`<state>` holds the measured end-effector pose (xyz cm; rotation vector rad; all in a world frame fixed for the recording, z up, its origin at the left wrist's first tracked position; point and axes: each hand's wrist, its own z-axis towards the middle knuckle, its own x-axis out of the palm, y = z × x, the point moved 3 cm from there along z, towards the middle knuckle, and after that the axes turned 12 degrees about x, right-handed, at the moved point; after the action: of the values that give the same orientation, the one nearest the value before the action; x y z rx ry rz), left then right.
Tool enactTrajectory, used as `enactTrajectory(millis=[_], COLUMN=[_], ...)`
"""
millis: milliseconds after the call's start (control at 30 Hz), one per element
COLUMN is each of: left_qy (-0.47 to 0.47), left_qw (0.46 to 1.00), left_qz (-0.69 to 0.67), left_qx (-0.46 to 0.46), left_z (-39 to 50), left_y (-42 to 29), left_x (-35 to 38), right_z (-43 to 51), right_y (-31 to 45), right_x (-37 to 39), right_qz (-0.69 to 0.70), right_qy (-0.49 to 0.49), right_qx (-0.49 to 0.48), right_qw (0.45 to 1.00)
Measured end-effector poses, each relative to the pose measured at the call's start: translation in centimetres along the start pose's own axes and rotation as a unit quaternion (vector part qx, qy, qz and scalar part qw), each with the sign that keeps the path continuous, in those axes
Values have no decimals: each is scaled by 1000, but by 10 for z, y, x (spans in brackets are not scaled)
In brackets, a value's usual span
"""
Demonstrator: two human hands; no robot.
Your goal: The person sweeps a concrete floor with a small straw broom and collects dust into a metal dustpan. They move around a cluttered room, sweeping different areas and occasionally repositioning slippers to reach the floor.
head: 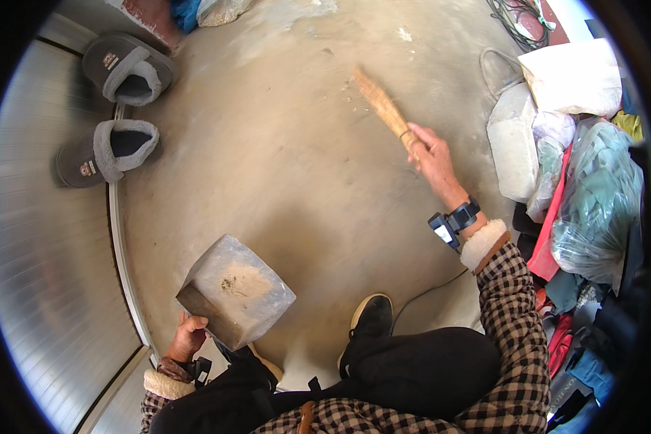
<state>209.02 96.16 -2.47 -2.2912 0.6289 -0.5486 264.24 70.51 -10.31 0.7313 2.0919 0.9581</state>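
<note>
My left hand [189,334] grips the back edge of a grey metal dustpan [260,312], low at the left by my foot. A patch of tan dust with a small dark clump [241,282] lies in the pan. Out to the right, my right hand [434,154] is closed around the bound handle end of a straw hand broom [382,106]. The broom points up and to the left, its bristle tip close to the floor; blur hides whether it touches. Small pale crumbs [361,106] lie beside the bristles on the dusty concrete floor [238,163].
Two grey fleece-lined slippers [133,81] stand by the metal door panel [49,217] on the left. Along the right are a pale block [512,144], a white bag [572,78], a filled clear plastic bag [594,206] and piled cloth. A dark cable [428,295] runs near my right shoe [373,317].
</note>
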Motion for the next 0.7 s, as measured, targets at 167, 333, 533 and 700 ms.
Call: enactTrajectory(millis=[167,333,533,700], left_qy=[-16,2,-7,11], left_qw=[1000,1000,1000,1000], left_qz=[8,-3,14,5], left_qx=[-8,-30,-26,-18], left_z=[-10,-17,-17,-18], left_y=[5,17,21,18], left_x=[-22,-37,-49,-57], right_z=[54,117,80,-25], right_y=[8,12,39,40], right_x=[-40,-54,25,91], right_qz=[37,8,-128,-158], right_qy=[-189,-228,-41,115], right_qx=[-5,80,-82,-126], right_qw=[981,970,988,973])
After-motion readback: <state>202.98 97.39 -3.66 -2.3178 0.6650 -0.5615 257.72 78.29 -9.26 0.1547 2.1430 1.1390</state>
